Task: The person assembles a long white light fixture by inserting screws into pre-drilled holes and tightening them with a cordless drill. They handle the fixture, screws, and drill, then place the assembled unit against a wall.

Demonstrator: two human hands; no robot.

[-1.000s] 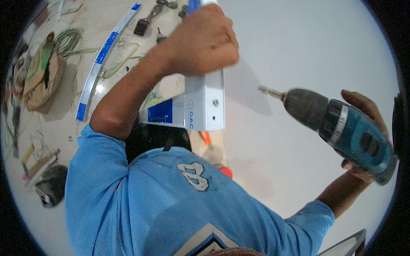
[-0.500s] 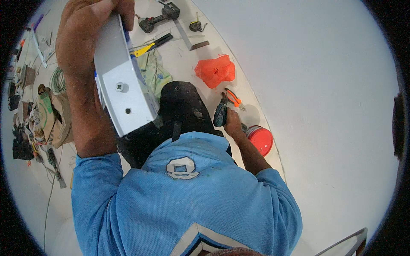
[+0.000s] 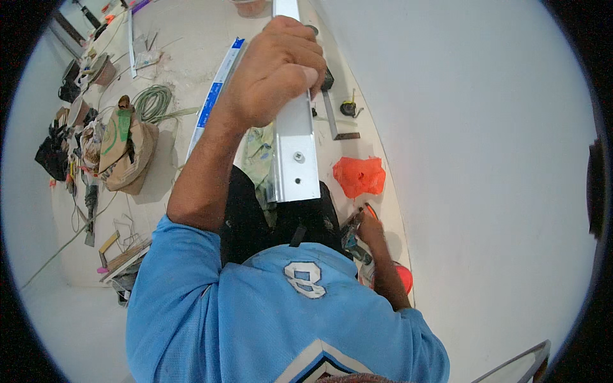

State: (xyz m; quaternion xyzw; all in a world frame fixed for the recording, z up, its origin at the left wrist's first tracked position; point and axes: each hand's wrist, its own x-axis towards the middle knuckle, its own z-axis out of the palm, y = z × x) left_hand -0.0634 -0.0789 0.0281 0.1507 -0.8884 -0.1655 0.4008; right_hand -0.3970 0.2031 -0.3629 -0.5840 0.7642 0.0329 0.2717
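Observation:
My left hand is closed round a white metal profile, raised over my knees. A cross-head screw sits in the channel near its lower end, with a hole just below. At my right side, low by the floor, my right hand is closed at a dark teal power tool that looks like a drill; my wrist and fingers hide part of it. Orange-handled pliers lie right beside those fingers. Close by is a red lid, partly behind my forearm.
A crumpled orange-red bag, a metal square and a tape measure lie along the right wall. Left of me lie a blue-taped profile, coiled cable and a tan bag. A patterned cloth lies before my knees.
My left hand has carried the profile rightward and away from me, turning it more upright in view. My view has shifted left. The right hand stays low, near the pliers.

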